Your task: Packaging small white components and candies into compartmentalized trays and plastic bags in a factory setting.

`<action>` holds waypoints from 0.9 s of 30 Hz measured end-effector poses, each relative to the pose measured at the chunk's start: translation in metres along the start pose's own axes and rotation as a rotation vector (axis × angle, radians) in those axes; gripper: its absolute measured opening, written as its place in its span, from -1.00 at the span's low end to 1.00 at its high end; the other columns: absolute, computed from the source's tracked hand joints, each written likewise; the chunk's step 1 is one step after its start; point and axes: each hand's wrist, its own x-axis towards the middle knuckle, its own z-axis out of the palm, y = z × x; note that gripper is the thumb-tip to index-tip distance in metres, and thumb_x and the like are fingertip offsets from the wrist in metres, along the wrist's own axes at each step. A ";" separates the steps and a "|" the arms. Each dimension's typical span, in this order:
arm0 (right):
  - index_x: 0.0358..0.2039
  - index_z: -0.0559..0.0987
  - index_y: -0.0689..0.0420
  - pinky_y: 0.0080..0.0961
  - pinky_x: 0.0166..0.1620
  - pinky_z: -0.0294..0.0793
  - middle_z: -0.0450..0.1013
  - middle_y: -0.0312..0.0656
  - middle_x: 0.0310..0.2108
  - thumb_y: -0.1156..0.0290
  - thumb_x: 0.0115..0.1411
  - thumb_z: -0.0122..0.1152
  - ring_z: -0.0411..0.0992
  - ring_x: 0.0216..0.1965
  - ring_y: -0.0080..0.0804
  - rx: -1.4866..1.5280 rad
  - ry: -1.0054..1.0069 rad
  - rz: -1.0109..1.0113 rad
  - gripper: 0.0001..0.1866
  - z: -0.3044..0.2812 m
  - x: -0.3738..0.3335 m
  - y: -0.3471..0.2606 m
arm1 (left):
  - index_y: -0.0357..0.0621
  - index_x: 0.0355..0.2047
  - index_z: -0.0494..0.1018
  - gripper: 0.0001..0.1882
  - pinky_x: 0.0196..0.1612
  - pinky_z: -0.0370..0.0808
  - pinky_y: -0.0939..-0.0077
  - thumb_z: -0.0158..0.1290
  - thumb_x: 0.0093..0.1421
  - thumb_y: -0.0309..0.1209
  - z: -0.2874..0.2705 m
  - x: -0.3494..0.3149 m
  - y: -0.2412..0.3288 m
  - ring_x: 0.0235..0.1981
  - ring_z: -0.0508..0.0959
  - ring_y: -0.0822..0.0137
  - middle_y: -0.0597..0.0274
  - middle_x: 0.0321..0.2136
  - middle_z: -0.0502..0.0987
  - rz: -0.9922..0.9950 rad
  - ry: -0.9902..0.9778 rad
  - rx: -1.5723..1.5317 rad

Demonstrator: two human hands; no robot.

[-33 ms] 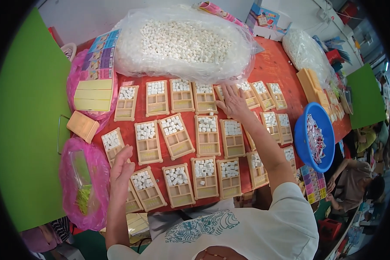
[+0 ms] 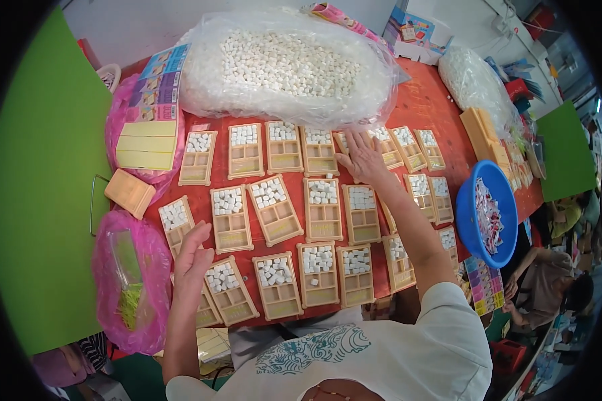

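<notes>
Right hand (image 2: pixel 364 159), fingers spread over far trays (image 2: pixel 392 160) — light, level touch advised, sparing white cubes (image 2: pixel 380 134) — left hand (image 2: pixel 191 259) half-open, near left.

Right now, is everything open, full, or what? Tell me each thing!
Big clear bag: open, heaped with white cubes.
Tan trays: in rows, cubes filling the far compartments I can see.
Loose cube: alone in a front-row tray's lower compartment.
Blue bowl: open, holding small packets.
Lower pink bag: open, green strips inside.
Left hand: open, nothing visible in it.
Right hand: palm down at the back row.
</notes>
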 end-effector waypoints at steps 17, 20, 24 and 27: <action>0.17 0.21 0.33 -0.05 0.23 0.03 0.07 0.14 0.24 -0.03 0.25 -0.09 0.05 0.28 0.00 -0.016 0.081 -0.198 -0.30 -0.017 0.040 -0.087 | -0.19 0.09 0.30 -0.52 0.20 0.21 0.27 0.00 0.12 -0.47 -0.005 0.027 0.009 0.18 0.26 -0.06 -0.14 0.16 0.21 0.333 -0.011 0.569; 0.16 0.24 0.32 -0.10 0.23 0.05 0.08 0.14 0.24 -0.02 0.26 -0.08 0.07 0.27 0.01 0.240 0.019 -0.294 -0.32 -0.046 0.058 -0.130 | -0.18 0.09 0.30 -0.52 0.21 0.20 0.25 0.00 0.12 -0.48 -0.012 0.004 0.008 0.18 0.26 -0.05 -0.12 0.17 0.21 0.336 0.036 0.588; 0.22 0.15 0.32 -0.11 0.27 0.01 0.01 0.15 0.28 -0.04 0.27 -0.14 0.01 0.30 0.00 0.222 0.200 -0.434 -0.27 -0.024 0.089 -0.181 | -0.18 0.11 0.30 -0.52 0.20 0.18 0.23 0.02 0.14 -0.45 -0.011 -0.020 0.015 0.19 0.23 -0.04 -0.09 0.19 0.19 0.286 0.033 0.517; 0.26 0.08 0.31 -0.06 0.28 -0.04 -0.03 0.14 0.30 -0.17 0.25 -0.21 -0.03 0.32 -0.01 0.194 0.058 -0.419 -0.17 0.009 0.105 -0.192 | -0.19 0.12 0.29 -0.51 0.20 0.17 0.21 0.01 0.15 -0.42 -0.015 -0.036 0.019 0.20 0.22 -0.03 -0.08 0.20 0.18 0.298 0.025 0.532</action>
